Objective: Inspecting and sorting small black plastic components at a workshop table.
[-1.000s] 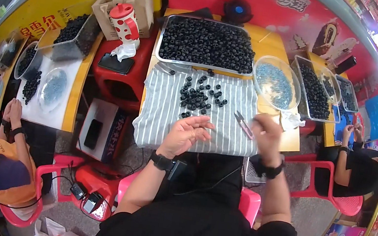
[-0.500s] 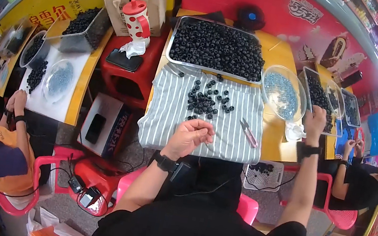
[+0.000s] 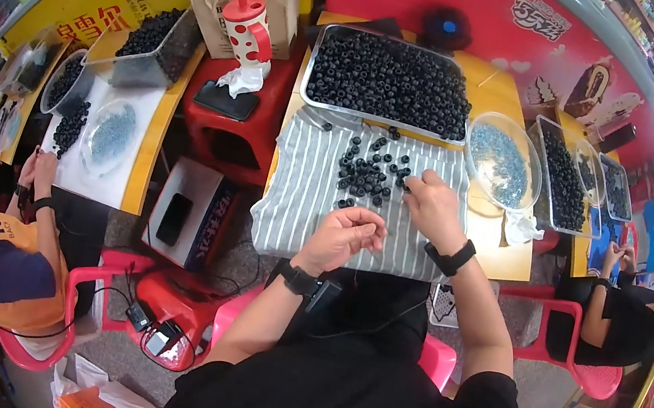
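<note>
Right hand (image 3: 435, 208) and left hand (image 3: 349, 238) are both over the grey striped cloth (image 3: 290, 193) on the table (image 3: 497, 90). The right reaches in from the near right, its thumb and fingers drawn together at the right edge of a scatter of loose black ring-shaped pieces (image 3: 361, 180); I cannot tell whether a piece is already between the fingertips. The left sits nearer and lower, fingers half curled, thumb toward forefinger; whether anything small is in that curl cannot be told either. The loose pieces lie on the far half of the cloth, close to the near rim of the clear tray (image 3: 384, 123), which is heaped with more of the same. As I judge it, the work in hand is a small pick by the right, and it goes best taken from the outer fringe, where pieces stand a little apart, rather than from the crowded middle. A light pinch across the outer sides should suit a round piece, since pressing down on one edge could send it rolling. Keeping the right elbow clear of the round clear bowl (image 3: 536, 174) on the right seems wise, and the left is well placed near the cloth's middle to take a piece with little travel.
</note>
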Demonstrator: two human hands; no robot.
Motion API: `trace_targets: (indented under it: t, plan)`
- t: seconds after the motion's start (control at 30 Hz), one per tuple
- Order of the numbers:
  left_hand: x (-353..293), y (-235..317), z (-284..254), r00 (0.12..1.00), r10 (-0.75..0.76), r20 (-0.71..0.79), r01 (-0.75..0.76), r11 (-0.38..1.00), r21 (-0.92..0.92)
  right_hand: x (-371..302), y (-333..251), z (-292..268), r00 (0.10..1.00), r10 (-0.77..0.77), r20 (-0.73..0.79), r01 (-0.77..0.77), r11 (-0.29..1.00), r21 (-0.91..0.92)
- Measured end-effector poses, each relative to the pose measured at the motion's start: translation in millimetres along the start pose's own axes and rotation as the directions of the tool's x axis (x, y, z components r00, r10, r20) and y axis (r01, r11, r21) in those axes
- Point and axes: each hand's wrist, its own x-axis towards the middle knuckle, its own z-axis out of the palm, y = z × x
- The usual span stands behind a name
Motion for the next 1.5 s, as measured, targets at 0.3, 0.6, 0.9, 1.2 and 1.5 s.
trace_targets:
  t: [0.3,0.6,0.9,1.2,1.5]
  plan:
    - [4.3,-7.5,-4.4,0.995,0.08,-0.063,-0.082,0.996,-0.042,-21.6,-35.6,-19.0,0.962,0.192,0.196,-0.274,0.669,0.691]
    - [0.3,-3.9,-2.2,1.0,0.013,0.02,-0.013,1.0,0.019,-46.8,-57.1,-3.8,0.982,0.174,0.068,-0.149,0.506,0.85]
    - [1.0,-4.8,-3.7,0.999,0.05,-0.015,-0.051,0.998,-0.048,-21.4,-30.3,15.6,0.975,0.224,0.002,-0.181,0.779,0.6]
    - [1.6,-5.3,-6.5,0.998,0.055,-0.037,-0.057,0.997,-0.049,-16.6,-23.9,27.5,0.99,0.133,0.038,-0.138,0.916,0.377]
    - [0.8,-6.9,-5.2,0.996,0.068,-0.065,-0.069,0.997,-0.019,-41.5,-62.7,-8.7,0.982,0.112,0.155,-0.185,0.342,0.921]
